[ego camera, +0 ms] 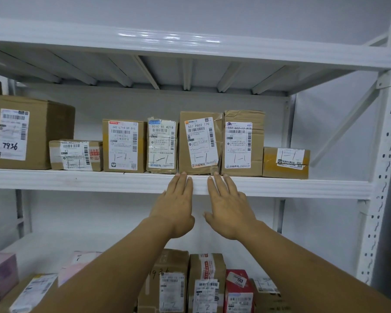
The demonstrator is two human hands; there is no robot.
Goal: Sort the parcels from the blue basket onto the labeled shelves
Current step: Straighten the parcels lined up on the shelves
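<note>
Both arms reach up side by side. The left hand point(176, 204) lies flat, fingers straight and close together, its tips at the white metal shelf lip point(77, 180) just below the tall cardboard parcel point(200, 143); it holds nothing. Just beside it the right hand point(229, 206) is flat too, fingers slightly spread and empty, under the same parcel. That parcel is a matte brown box with crinkled tape and a white label hand-marked 1-1, flanked by similar boxes point(123, 145).

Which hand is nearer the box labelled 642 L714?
Left. The left hand sits below and right of the 642 box, fingertips at the shelf edge; the right hand is farther right again.
</note>
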